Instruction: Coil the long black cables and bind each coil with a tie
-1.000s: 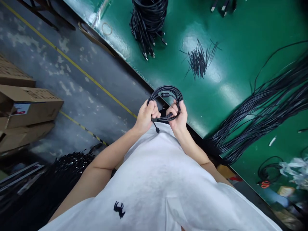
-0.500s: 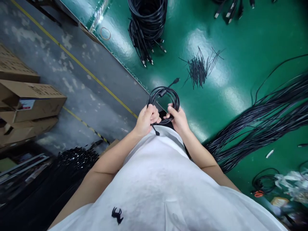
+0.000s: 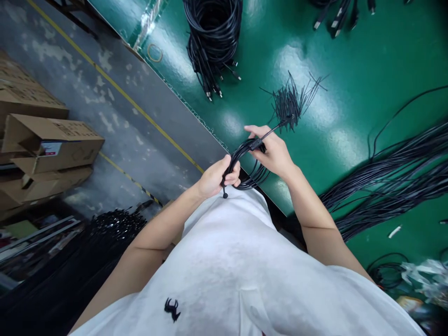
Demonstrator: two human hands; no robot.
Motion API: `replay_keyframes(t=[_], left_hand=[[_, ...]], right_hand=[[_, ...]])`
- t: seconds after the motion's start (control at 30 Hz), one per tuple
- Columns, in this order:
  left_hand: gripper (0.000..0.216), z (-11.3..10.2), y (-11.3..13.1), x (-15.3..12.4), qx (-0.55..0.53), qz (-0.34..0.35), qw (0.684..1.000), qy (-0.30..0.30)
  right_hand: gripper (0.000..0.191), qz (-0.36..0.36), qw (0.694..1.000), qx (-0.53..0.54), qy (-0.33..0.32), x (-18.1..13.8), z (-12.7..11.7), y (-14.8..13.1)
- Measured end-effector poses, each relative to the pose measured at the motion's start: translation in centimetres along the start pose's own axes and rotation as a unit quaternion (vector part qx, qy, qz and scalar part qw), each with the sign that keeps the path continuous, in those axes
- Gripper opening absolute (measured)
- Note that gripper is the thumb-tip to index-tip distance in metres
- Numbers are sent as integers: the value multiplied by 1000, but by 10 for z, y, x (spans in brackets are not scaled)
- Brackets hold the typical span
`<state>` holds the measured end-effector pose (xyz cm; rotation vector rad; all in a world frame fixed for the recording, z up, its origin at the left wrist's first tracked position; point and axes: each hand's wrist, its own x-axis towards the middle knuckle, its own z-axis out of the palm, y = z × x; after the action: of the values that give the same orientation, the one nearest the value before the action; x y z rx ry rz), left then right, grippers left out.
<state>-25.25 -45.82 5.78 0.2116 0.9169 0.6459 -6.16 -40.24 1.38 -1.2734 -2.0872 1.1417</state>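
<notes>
A coiled black cable is held in front of my white shirt at the edge of the green table. My left hand is closed round the near side of the coil, with one plug end hanging below the fist. My right hand grips the far side of the coil near a ferrite bead, and the other cable end sticks out past the fingers toward a loose heap of short black ties.
A stack of coiled black cables stands at the back of the table, with a rubber band near the edge. A thick bundle of long cables runs across the right. Cardboard boxes lie on the floor left.
The round coil has been flattened and stretched out. My right hand has moved forward and right over the table, drawing the cable end toward the ties; my left hand stays near my shirt.
</notes>
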Motion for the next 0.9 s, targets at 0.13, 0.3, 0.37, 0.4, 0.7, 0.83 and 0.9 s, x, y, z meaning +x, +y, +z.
replay_keyframes(t=[0.13,0.3,0.37,0.4,0.7,0.83,0.9], left_hand=[[42,1,2,-1,18,18,999,-31],[38,0,18,0,61,-40,992,-106],[36,1,22,3,61,-46,992,-103],[36,2,22,4,65,-39,993,-93],[47,5,7,5,80,-98,988,-89],[35,-6,8,8,146,-16,989,-4],[30,-12,7,14,204,38,977,55]], right_hand=[[32,-37,995,-16,-89,7,-9,-3],[26,-15,998,18,-60,6,-8,0],[22,21,995,88,-45,4,-6,2],[20,46,989,136,-41,3,-4,3],[31,130,900,382,-164,-23,-4,55],[22,288,946,124,87,3,-35,140],[16,358,914,-42,185,22,-44,180]])
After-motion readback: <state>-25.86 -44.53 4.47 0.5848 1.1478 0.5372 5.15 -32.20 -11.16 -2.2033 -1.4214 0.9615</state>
